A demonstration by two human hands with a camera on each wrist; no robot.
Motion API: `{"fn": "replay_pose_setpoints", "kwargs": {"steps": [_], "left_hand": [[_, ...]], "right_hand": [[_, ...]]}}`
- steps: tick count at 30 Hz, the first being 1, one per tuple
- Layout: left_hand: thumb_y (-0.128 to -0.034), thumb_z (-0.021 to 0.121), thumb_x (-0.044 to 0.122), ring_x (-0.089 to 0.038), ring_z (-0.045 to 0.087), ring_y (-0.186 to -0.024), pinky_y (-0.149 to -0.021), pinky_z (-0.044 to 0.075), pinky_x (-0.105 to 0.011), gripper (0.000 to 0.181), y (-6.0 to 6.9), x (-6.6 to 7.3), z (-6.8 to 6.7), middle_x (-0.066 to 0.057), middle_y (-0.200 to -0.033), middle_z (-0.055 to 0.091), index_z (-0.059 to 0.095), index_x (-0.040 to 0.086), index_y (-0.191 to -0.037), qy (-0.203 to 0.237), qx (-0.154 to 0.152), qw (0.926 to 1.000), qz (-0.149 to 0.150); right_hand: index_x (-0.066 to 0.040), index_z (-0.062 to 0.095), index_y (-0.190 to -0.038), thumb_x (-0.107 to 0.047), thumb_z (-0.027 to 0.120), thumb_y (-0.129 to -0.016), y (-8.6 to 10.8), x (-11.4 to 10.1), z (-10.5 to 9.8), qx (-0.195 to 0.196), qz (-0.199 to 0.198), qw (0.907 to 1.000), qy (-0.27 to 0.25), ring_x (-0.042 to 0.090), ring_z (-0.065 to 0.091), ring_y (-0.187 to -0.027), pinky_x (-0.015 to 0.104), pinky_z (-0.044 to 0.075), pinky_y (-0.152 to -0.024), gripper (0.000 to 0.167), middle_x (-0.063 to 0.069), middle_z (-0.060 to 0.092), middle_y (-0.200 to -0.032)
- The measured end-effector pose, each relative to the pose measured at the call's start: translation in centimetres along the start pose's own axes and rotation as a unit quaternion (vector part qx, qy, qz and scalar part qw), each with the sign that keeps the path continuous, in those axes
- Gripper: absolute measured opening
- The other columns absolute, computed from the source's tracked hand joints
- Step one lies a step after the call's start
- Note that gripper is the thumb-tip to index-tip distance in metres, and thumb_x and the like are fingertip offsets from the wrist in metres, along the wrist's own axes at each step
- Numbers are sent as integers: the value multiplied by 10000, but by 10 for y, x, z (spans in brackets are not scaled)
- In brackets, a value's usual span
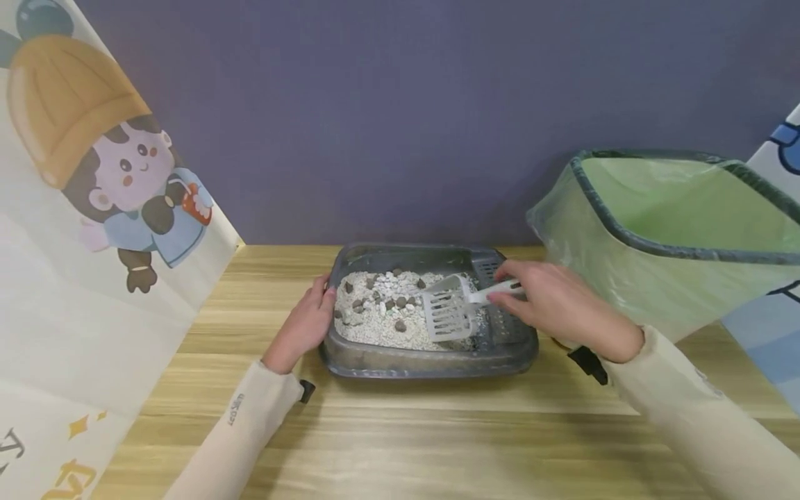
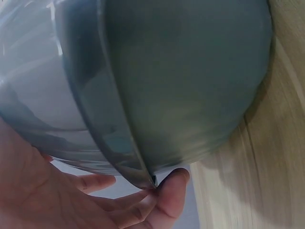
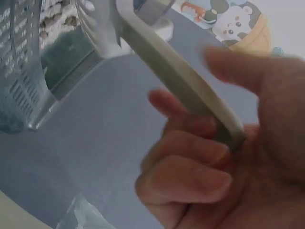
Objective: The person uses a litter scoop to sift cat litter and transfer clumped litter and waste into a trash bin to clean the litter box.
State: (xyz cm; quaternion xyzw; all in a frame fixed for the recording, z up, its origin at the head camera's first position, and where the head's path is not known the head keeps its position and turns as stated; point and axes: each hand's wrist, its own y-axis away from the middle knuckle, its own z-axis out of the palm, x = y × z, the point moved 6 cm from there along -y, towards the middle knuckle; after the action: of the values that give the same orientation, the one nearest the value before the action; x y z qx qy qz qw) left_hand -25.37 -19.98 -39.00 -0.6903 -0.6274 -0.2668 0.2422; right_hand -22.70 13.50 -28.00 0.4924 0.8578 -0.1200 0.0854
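Note:
A dark grey litter box (image 1: 431, 364) sits on the wooden table, holding pale granular litter (image 1: 375, 333) with several brown clumps (image 1: 401, 325) scattered over it. My left hand (image 1: 306, 323) grips the box's left rim; in the left wrist view, fingers and thumb pinch the edge of the box (image 2: 190, 86). With my right hand (image 1: 562, 302) I hold a white slotted litter scoop (image 1: 470, 298) by its handle. Its head is over the right part of the litter and looks free of clumps. The right wrist view shows curled fingers around the scoop handle (image 3: 178, 74).
To the right stands a bin with a pale green liner (image 1: 612, 278) folded over its dark rim (image 1: 600, 208), close beside my right forearm. A blue-purple wall (image 1: 387, 125) rises behind the wooden table (image 1: 400, 430). On the left is a white panel with a cartoon figure (image 1: 134, 173).

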Motion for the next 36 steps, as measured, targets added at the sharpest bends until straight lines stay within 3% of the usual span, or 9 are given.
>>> {"fn": "replay_pose_setpoints", "kwargs": {"steps": [4,11,18,25,29,36], "left_hand": [[-1029,197,410,-423,267,-1335,-1034,221,-616,576,1,-1,0,-209,-1497,264,166,92,-1509,-51,21,10000,-21],[-1031,204,396,-434,300,-1314,-1021,249,-619,556,3,-1,-2,-223,-1479,293,192,97,-1500,-135,56,9999,-9],[-1032,208,382,-435,327,-1297,-1017,268,-610,545,4,-3,-2,-235,-1459,320,200,94,-1495,-154,84,9998,-9],[-1026,190,423,-429,324,-1300,-1018,267,-609,570,2,-2,0,-224,-1461,320,185,113,-1505,-59,18,10000,0],[-1023,186,435,-431,342,-1288,-1002,289,-616,572,2,-1,0,-220,-1454,332,187,125,-1504,-69,24,10000,-11],[-1027,200,412,-441,366,-1266,-988,306,-620,557,0,2,-1,-229,-1435,347,192,121,-1503,-118,48,9999,-28]], "right_hand": [[-78,717,-1044,-233,723,-846,1,3,2,-82,-194,9991,378,86,499,-567,298,402,-499,252,16,677,-869],[-62,726,-1043,-243,696,-865,0,4,14,-459,-214,9972,552,94,509,-549,291,402,-472,255,16,668,-815],[-92,721,-1029,-246,639,-911,-13,1,27,-868,-200,9957,243,70,487,-540,304,418,-531,210,-37,640,-786],[-122,614,-746,-244,600,-939,-28,-3,46,-950,-297,9950,47,116,401,-492,299,377,-519,228,-13,488,-604],[-147,509,-683,-232,586,-946,-34,-4,64,-889,-492,9948,-17,119,351,-483,281,331,-509,286,-23,402,-564],[-114,494,-768,-197,550,-969,-40,-8,97,-1073,-611,9918,-336,120,375,-470,273,353,-478,224,-7,426,-592]]}}
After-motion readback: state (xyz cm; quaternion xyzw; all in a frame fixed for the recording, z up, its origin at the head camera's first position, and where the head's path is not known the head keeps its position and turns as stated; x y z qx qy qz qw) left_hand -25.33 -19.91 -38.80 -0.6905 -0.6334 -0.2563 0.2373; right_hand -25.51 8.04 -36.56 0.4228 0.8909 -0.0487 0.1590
